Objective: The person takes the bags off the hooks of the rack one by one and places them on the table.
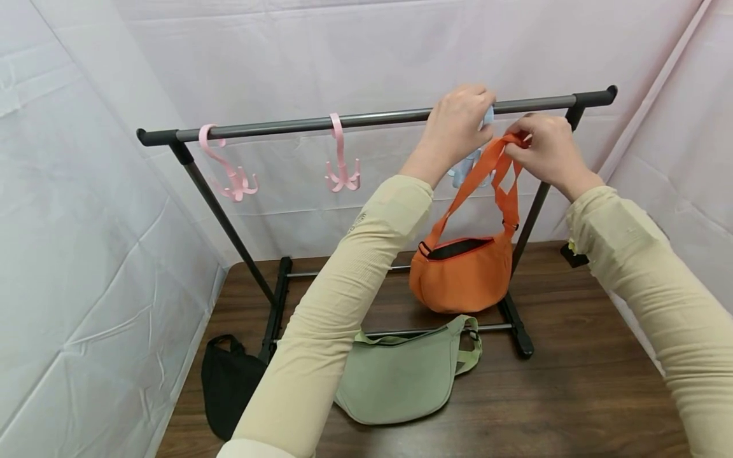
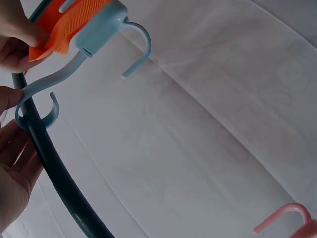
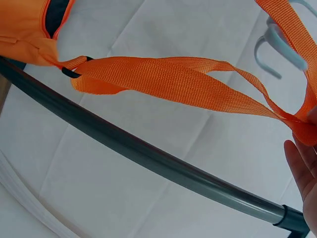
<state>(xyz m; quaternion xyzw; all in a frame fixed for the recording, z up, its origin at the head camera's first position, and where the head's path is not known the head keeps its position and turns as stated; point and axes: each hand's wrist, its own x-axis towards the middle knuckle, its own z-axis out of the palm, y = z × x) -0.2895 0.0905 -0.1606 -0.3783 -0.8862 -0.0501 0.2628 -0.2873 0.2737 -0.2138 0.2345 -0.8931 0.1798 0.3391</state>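
Nearest, a sage-green fabric sling bag (image 1: 401, 378) and a black fabric bag (image 1: 226, 381) are lying on the dark wooden table (image 1: 572, 394). Beyond them, an orange fabric crossbody bag (image 1: 464, 273) is hanging above the table from its orange webbing strap (image 1: 487, 168), which the right hand (image 1: 546, 152) is pinching. Farthest, the left hand (image 1: 455, 127) is gripping a pale blue plastic multi-prong hook (image 2: 74, 64) on the grey metal rack rail (image 1: 343, 119), where two pink plastic hooks (image 1: 342, 159) are also hanging.
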